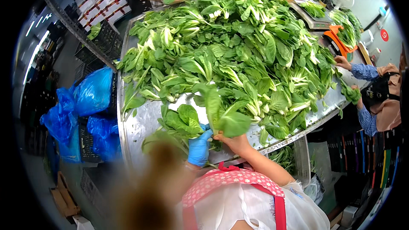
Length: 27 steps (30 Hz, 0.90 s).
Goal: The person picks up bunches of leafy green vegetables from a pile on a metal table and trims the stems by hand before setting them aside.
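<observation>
My left hand (199, 148), in a blue glove, is closed around a bunch of leafy greens (184, 120) near the front edge of the metal table (138, 124). Beside it is my bare right hand (235, 143), its fingers pinching the base of a large-leaved green (218, 111) that stands up from the table. The two hands almost touch. Just beyond them spreads a big heap of leafy greens (238, 47) with pale stems, covering most of the tabletop.
Two co-workers handle greens at the far side; another (379, 89) stands at the right. Blue plastic bags (93, 91) lie over crates at left. A scale (313, 17) and an orange-framed device (338, 42) sit far right. A blurred brown shape (155, 187) covers the lower left.
</observation>
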Each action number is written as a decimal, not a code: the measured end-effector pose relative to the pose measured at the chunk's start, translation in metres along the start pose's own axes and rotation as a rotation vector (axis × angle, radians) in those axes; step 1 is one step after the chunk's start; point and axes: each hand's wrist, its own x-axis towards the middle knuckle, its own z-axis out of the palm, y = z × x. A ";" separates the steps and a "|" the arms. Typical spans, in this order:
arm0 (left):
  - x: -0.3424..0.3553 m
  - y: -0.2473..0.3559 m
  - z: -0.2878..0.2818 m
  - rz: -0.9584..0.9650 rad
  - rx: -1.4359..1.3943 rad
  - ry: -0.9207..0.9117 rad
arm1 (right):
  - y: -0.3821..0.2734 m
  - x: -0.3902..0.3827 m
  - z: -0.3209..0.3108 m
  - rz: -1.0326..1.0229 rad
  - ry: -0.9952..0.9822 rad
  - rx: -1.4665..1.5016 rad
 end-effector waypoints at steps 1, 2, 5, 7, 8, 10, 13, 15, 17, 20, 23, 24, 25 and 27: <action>-0.001 0.001 -0.003 -0.012 -0.035 0.021 | -0.004 0.002 0.002 -0.104 0.024 -0.020; -0.002 0.003 -0.005 -0.024 -0.071 0.041 | -0.008 -0.002 0.004 0.090 0.020 0.178; -0.003 0.011 0.000 0.170 -0.125 0.093 | -0.014 -0.010 0.006 -0.148 -0.101 0.045; -0.005 0.022 0.002 0.205 -0.093 0.165 | -0.002 -0.014 0.002 -0.204 -0.293 -0.150; -0.007 0.027 0.000 0.224 -0.101 0.168 | -0.007 -0.012 -0.006 -0.176 -0.407 -0.369; -0.007 0.027 -0.019 0.211 0.019 0.184 | -0.028 -0.002 -0.023 -0.088 -0.580 -0.699; -0.017 0.038 -0.020 0.321 0.500 0.157 | -0.042 0.010 -0.025 -0.275 -0.242 -0.409; -0.019 0.034 -0.023 0.391 0.597 0.153 | -0.040 0.014 -0.006 -0.309 -0.163 -0.233; -0.022 0.033 -0.023 0.471 0.716 0.142 | -0.035 0.018 0.016 -0.292 -0.152 -0.143; -0.025 0.039 -0.017 0.437 0.689 0.070 | -0.008 0.010 0.041 -0.051 -0.092 0.223; -0.025 0.031 -0.028 0.405 0.532 0.027 | 0.001 -0.004 0.051 0.179 -0.048 0.388; -0.026 0.029 -0.030 0.386 0.469 0.023 | 0.009 -0.010 0.054 0.214 -0.031 0.366; -0.028 0.027 -0.031 0.363 0.386 0.035 | 0.008 -0.010 0.057 0.246 -0.022 0.344; -0.032 0.031 -0.031 0.321 0.341 0.058 | -0.002 -0.010 0.061 0.235 0.000 0.496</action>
